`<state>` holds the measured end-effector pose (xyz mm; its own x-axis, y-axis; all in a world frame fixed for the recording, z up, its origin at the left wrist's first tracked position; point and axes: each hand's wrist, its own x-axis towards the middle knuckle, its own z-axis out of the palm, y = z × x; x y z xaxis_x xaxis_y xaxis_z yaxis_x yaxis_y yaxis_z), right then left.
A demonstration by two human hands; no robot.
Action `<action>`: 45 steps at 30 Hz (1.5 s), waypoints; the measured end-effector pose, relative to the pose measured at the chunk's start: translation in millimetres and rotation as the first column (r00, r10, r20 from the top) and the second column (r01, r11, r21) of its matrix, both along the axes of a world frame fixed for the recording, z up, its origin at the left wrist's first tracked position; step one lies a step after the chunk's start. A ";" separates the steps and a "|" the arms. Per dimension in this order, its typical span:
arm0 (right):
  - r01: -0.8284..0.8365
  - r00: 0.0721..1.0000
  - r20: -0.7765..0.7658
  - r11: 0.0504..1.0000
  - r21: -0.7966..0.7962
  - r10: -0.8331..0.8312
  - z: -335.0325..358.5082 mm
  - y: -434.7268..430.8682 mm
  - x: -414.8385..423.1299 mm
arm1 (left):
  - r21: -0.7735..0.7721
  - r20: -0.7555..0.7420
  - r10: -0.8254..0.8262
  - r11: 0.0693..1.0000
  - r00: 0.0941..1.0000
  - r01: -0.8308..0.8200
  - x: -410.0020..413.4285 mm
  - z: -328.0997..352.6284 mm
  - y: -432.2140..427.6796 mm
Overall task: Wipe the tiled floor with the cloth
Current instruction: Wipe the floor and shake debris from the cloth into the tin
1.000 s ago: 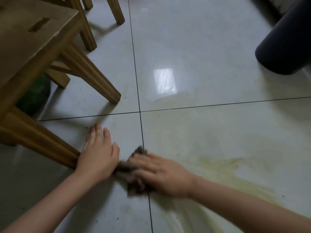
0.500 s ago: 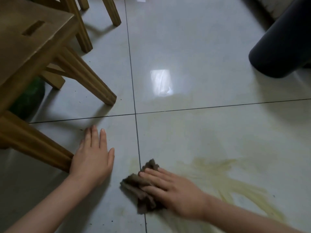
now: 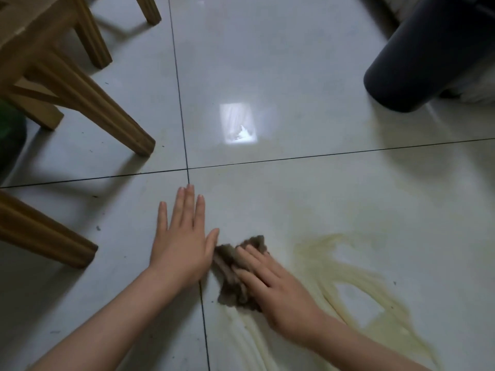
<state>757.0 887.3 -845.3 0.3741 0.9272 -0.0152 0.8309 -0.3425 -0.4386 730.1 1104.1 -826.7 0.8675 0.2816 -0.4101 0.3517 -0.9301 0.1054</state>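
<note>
A glossy tiled floor (image 3: 294,62) lies open ahead and to the right of the hands. It is hemmed in on the left by wooden stool legs (image 3: 115,119) and at the upper right by a dark bin (image 3: 428,54). A green object (image 3: 10,140) shows at the left edge, behind the legs. Two dark grout lines (image 3: 184,145) cross just beyond the left fingertips, and a bright window reflection (image 3: 237,121) sits on the far tile.

A yellowish smear (image 3: 348,269) streaks the near right tile and trails toward the bottom of the frame. The cloth (image 3: 230,279), brown and bunched into a rumpled wad, lies on that tile. It is just right of the grout line, at the smear's left edge.

The right hand (image 3: 278,290) presses down on the cloth with fingers extended and only slightly bent, covering its right half. The left hand (image 3: 182,250) rests flat on the floor, fingers straight and together, palm down. Its thumb is just beside the cloth's upper corner; whether they touch cannot be told.
</note>
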 end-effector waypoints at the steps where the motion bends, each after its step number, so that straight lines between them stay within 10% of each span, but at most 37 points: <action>1: -0.072 0.997 -0.039 0.997 -0.040 0.070 2.7 -2.8 9.0 | -0.022 -0.040 0.002 1.000 0.999 -0.003 1.7 -1.2 -6.7; 11: 0.685 0.723 0.102 0.728 0.030 -0.684 1.8 -17.0 160.4 | -0.084 -0.117 0.016 0.996 0.993 -0.026 7.3 -12.5 -14.0; 19: -0.084 0.996 -0.006 0.996 0.000 0.084 0.0 -80.7 23.0 | -0.130 -0.257 0.016 0.990 0.966 -0.051 15.8 1.5 -14.0; 27: 0.703 0.711 -0.006 0.710 0.024 -0.703 0.3 -46.4 193.0 | -0.119 -0.259 0.012 0.992 0.966 -0.044 17.5 -4.7 -12.4; 37: 0.488 0.855 -0.177 0.872 -0.037 -0.487 18.5 -78.5 -27.8 | -0.124 -0.275 0.018 0.991 0.961 -0.054 18.4 -7.6 -9.9; 42: 0.844 0.388 -0.518 0.519 -0.131 -0.762 98.7 -63.5 13.0 | -0.026 -0.361 0.034 0.999 0.932 -0.047 25.4 14.9 -18.2; 45: 0.936 0.129 -0.769 0.334 -0.115 -0.626 151.6 -75.9 18.1 | -0.003 -0.303 0.060 0.998 0.951 -0.064 40.0 47.9 -38.7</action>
<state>775.1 811.5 -693.7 0.9106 0.0863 -0.4042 -0.3578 -0.3251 -0.8754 770.1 1065.4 -778.8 0.6831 0.3241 -0.6544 0.4262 -0.9046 -0.0032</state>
